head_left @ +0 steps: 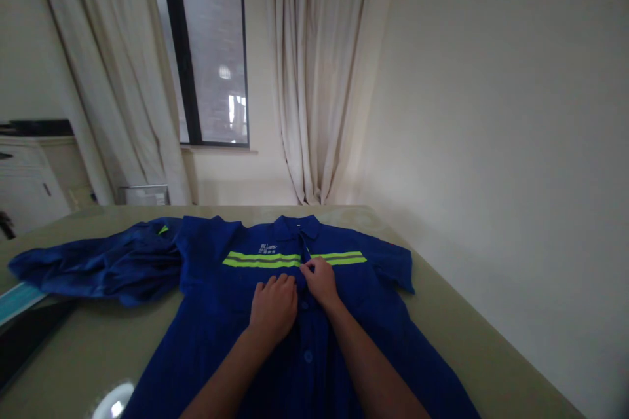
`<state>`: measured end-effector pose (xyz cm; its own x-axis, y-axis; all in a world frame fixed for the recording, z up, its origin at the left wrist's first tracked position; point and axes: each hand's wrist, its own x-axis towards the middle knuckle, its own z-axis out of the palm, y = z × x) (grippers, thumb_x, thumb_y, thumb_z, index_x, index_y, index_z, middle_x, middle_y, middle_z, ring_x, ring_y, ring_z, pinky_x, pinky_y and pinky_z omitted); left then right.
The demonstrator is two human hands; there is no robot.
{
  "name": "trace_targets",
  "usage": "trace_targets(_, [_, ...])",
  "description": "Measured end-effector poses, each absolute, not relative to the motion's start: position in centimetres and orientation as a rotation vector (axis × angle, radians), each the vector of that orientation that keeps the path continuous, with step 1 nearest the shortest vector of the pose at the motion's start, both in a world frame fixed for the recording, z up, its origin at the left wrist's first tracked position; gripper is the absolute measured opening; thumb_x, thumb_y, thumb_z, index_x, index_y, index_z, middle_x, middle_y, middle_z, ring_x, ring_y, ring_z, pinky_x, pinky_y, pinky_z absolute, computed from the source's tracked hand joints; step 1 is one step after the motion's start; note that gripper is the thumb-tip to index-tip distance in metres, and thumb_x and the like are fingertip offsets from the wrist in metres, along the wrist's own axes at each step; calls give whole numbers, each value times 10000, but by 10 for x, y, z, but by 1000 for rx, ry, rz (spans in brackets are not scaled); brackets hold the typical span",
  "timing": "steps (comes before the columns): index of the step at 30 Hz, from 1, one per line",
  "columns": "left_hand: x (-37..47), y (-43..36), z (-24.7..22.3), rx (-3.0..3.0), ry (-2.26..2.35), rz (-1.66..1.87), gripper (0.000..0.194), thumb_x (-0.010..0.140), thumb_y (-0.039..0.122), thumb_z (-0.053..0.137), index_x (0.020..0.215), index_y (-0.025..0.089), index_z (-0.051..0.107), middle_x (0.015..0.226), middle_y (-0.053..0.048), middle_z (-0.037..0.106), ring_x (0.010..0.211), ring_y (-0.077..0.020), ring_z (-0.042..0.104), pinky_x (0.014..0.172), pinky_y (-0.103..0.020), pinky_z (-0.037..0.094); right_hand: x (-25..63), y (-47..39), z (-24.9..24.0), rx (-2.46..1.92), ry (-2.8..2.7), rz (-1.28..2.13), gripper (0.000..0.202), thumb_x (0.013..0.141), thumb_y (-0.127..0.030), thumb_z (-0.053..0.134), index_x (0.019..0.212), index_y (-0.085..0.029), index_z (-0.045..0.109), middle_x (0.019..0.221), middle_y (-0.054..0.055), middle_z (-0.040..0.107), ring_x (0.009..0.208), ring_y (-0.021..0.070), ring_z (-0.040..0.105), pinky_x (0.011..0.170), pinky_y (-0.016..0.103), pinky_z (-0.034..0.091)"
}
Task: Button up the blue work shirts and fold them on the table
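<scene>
A blue short-sleeved work shirt [211, 334] lies spread on the table, collar away from me, with a yellow-green reflective stripe across the chest. My left hand [275, 304] rests on the shirt just left of the front placket, its fingers curled against the cloth. My right hand [320, 280] pinches the edge of the placket near the stripe, thumb and forefinger together. Below the hands, buttons [308, 356] run down the front and look fastened. Above them the front parts slightly toward the collar [297, 228]. The left fingertips are partly hidden.
Another blue garment [113, 265] lies bunched on the left of the table [472, 334]. A teal-and-white flat item [19, 301] and a dark flat thing [34, 337] sit at the left edge. A shiny white round object [114, 400] is near me. A wall [515, 144] borders the right side.
</scene>
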<state>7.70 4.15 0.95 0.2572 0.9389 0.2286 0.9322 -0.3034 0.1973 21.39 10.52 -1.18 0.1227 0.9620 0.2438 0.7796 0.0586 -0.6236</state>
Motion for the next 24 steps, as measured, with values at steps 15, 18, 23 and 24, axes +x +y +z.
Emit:
trace_targets(15, [77,115,-15,2272,1646,599,66,953,188,569,950,190,635,1012,-56,673,982,-205,640,840,-293,437,240,119,-26,-1471,-1603,560,123,750,-297,761,793,-184,779,828,49,764,807,215,689,733,274,479])
trace_targets(18, [73,120,-13,2268,1576,569,58,925,162,603,934,210,634,949,-20,691,929,-184,650,808,-266,442,241,118,-28,-1457,-1638,563,62,700,-233,764,746,-192,772,792,46,754,787,218,680,719,280,474])
trace_targets(23, [81,112,-6,2269,1630,583,126,975,146,495,953,185,612,1061,-92,680,1032,-228,633,887,-322,440,237,117,-25,-1420,-1612,532,94,757,-247,712,775,-178,773,833,60,745,816,213,673,749,286,473])
trace_targets(24, [84,109,-4,2268,1648,588,162,984,124,453,981,179,606,1101,-112,672,1069,-238,624,917,-337,432,236,117,-25,-1418,-1603,529,104,766,-255,705,777,-176,772,832,61,744,814,212,671,752,287,473])
